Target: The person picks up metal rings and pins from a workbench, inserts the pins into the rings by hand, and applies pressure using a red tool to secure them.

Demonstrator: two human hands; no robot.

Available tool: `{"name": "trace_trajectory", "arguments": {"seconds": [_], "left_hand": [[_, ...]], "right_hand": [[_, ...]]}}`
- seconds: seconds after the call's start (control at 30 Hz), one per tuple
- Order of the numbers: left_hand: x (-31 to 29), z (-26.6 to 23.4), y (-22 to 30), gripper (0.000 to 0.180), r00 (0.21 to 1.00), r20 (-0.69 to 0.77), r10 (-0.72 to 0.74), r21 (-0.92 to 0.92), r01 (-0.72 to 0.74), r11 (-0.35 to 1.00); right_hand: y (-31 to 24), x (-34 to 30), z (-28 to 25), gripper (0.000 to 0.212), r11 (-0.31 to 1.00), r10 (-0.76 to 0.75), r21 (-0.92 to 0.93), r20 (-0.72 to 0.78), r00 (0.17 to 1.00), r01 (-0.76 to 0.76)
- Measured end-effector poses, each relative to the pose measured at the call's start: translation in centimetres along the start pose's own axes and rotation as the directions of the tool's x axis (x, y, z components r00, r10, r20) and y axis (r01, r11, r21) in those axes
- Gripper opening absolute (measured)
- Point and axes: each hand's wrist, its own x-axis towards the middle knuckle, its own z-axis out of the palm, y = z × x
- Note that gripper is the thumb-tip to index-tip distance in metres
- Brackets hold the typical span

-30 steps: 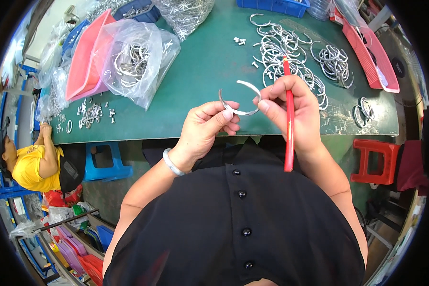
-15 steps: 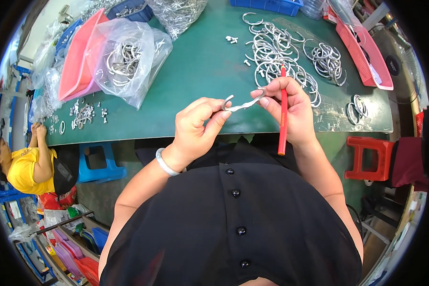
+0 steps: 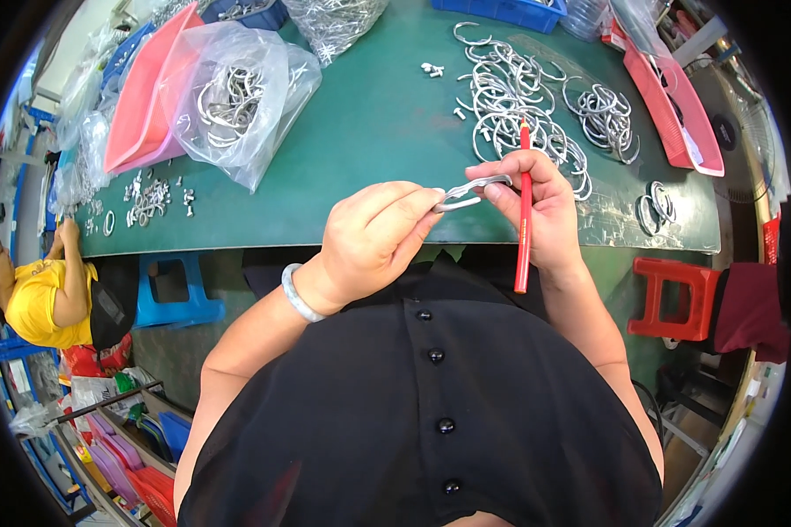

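Observation:
Between my hands, over the table's near edge, is a silver-grey open metal bangle (image 3: 466, 189) with a wavy front. My left hand (image 3: 373, 230) pinches one side of it between thumb and fingers. The other side is gripped by the thumb and forefinger of my right hand (image 3: 536, 206). A red pencil (image 3: 525, 220) is also tucked in my right hand, its tip pointing away from me. Just beyond that hand lies a spread pile of similar open bangles (image 3: 510, 83), with a smaller heap (image 3: 605, 119) to its right.
On the green table (image 3: 369, 114), a clear bag of metal rings (image 3: 237, 105) leans by a pink basket (image 3: 141, 114). Small metal parts (image 3: 149, 200) lie left. Another pink basket (image 3: 672, 114) stands right. A person in yellow (image 3: 48, 294) sits at far left. Stools (image 3: 674, 299) flank me.
The bangle has turned in my fingers, so its open loop now shows side-on. My left hand has moved slightly right, nearer my right hand. The pencil stays in my right hand.

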Motion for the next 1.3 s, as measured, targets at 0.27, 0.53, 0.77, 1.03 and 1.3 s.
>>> {"name": "trace_trajectory", "arguments": {"seconds": [0.27, 0.53, 0.77, 1.03, 1.3], "left_hand": [[0.6, 0.1, 0.1, 0.018, 1.000, -0.015, 0.000, -0.032, 0.000, 1.000], [-0.3, 0.2, -0.5, 0.014, 0.877, 0.066, -0.476, -0.406, 0.459, 0.790], [-0.2, 0.5, -1.4, 0.023, 0.531, 0.512, -0.675, -0.789, 0.602, -0.124], [-0.8, 1.3, -2.1, 0.024, 0.463, 0.697, -0.548, -0.711, 0.549, -0.440], [0.1, 1.2, -1.2, 0.026, 0.463, 0.703, -0.540, -0.699, 0.592, -0.401]], "right_hand": [[0.0, 0.2, -0.2, 0.018, 0.979, 0.119, 0.163, 0.044, 0.992, -0.125], [-0.5, 0.1, 0.1, 0.019, 0.997, 0.039, 0.063, 0.032, 0.999, -0.041], [-2.3, 0.8, 2.9, 0.025, 0.998, -0.048, -0.034, 0.088, 0.995, 0.051], [-1.9, 0.9, 4.2, 0.025, 0.983, -0.124, -0.130, 0.045, 0.991, 0.129], [-2.1, 0.3, 4.6, 0.019, 0.884, -0.345, -0.309, 0.075, 0.936, 0.351]]}}
